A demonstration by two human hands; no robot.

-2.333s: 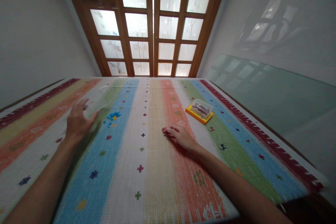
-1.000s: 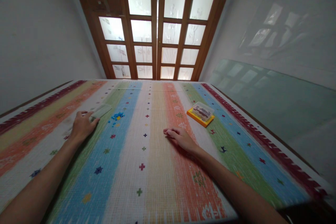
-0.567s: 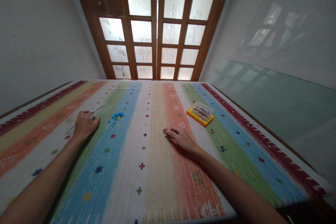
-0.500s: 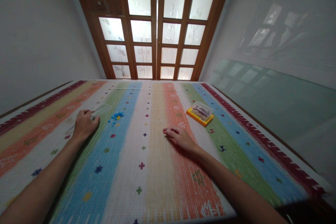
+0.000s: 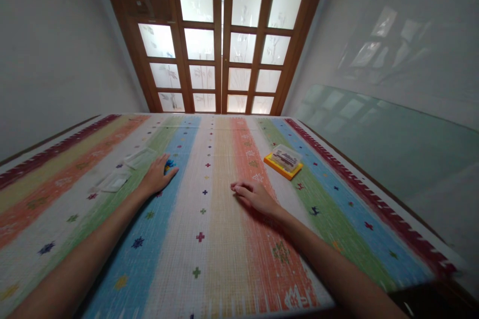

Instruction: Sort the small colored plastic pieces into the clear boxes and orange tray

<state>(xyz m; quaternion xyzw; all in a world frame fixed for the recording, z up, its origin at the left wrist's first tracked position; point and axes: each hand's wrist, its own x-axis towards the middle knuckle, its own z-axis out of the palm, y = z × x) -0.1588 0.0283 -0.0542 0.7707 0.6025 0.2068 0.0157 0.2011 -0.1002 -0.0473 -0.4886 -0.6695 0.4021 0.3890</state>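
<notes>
My left hand point(image 5: 156, 177) is over the blue stripe of the tablecloth, its fingers stretched out beside and partly over a little heap of small blue and yellow pieces point(image 5: 169, 165). Most of that heap is hidden behind the hand. Left of it lies a clear plastic box point(image 5: 115, 182), with another clear plastic piece, perhaps its lid point(image 5: 139, 158), just beyond. My right hand point(image 5: 254, 195) rests on the orange stripe with fingers curled and thumb against them. Whatever its fingertips may hold is too small to make out.
A yellow-orange case point(image 5: 283, 165) with a clear top and dark contents lies right of my right hand. The striped cloth point(image 5: 224, 259) covers the table. Walls stand on both sides, a glass-paned wooden door point(image 5: 220, 40) at the far end.
My left hand has moved right from the clear plastic box to the blue and yellow pieces, uncovering the box. The right hand has stayed in place.
</notes>
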